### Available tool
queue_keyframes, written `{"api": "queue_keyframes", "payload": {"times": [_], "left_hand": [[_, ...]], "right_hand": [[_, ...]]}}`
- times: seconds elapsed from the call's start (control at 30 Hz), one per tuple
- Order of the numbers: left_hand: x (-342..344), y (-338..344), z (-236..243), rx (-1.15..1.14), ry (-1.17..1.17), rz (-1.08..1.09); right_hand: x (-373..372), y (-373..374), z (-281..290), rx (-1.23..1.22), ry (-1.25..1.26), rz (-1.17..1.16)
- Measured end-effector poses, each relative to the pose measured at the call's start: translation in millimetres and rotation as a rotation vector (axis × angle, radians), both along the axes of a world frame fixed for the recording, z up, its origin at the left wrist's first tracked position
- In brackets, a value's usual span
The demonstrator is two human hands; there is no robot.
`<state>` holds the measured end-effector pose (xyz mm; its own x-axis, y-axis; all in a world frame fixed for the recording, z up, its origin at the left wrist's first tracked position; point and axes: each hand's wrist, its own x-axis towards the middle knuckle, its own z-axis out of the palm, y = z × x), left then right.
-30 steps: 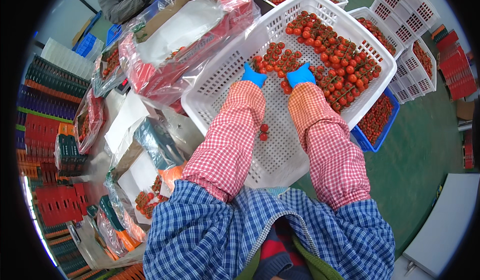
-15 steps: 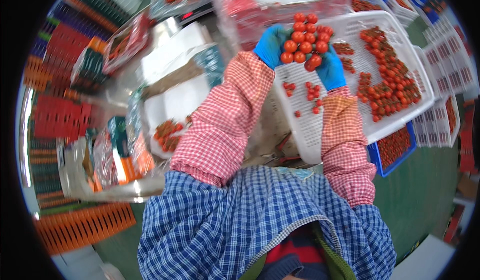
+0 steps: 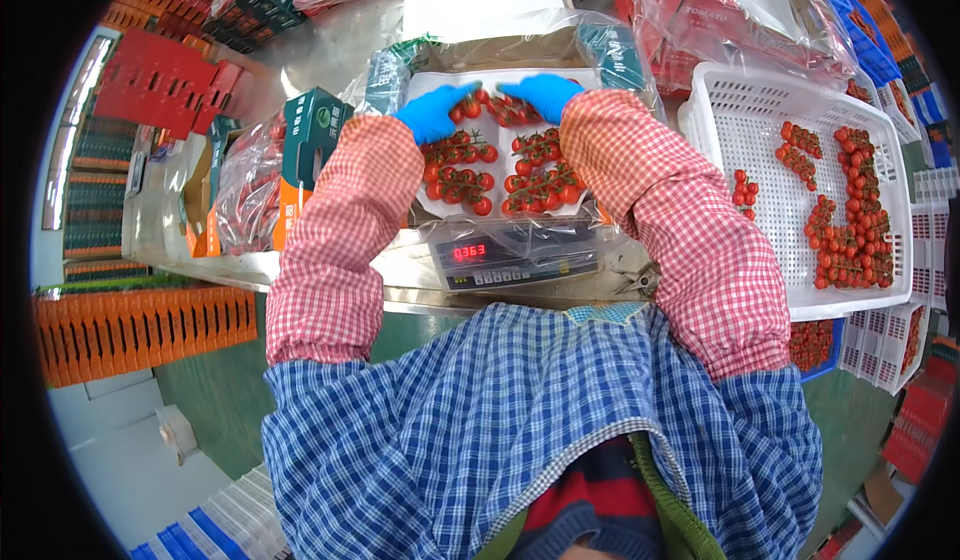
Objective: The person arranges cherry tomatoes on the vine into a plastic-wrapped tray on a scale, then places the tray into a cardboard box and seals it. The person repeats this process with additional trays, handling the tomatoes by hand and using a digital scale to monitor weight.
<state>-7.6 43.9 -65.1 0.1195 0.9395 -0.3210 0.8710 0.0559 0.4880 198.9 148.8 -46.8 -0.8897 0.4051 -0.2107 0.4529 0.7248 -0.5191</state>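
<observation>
both hands (image 3: 434,114) (image 3: 546,96) angle inward — arms (image 3: 345,225) (image 3: 690,230) bowed, fingers (image 3: 461,94) nearly meeting

The head camera, the left unit of a side-by-side fisheye pair, faces steeply downward from the wearer's head. The left hand (image 3: 434,116) and right hand (image 3: 546,94) lie above frame centre at close range; checked sleeves (image 3: 690,240) extend below them. Well outward of the hands, rim curvature may distort shapes.
</observation>
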Motion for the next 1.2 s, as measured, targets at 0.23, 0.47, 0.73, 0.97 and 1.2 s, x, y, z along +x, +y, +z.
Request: {"api": "queue_keyframes", "payload": {"times": [0.23, 0.47, 0.73, 0.97, 1.2], "left_hand": [[18, -27, -8, 0.018, 0.436, -0.234], [104, 69, 66, 0.445, -0.29, -0.017], [488, 217, 32, 0.169, -0.733, -0.404], [721, 254, -26, 0.087, -0.518, -0.525], [711, 265, -43, -0.263, -0.626, -0.272]], "right_hand": [[96, 3, -7, 0.121, 0.581, 0.032], [437, 80, 28, 0.514, -0.412, -1.675], [581, 97, -26, 0.217, -0.633, -2.331], [588, 102, -11, -0.067, 0.041, -2.549], [581, 106, -19, 0.053, 0.013, -2.54]]}}
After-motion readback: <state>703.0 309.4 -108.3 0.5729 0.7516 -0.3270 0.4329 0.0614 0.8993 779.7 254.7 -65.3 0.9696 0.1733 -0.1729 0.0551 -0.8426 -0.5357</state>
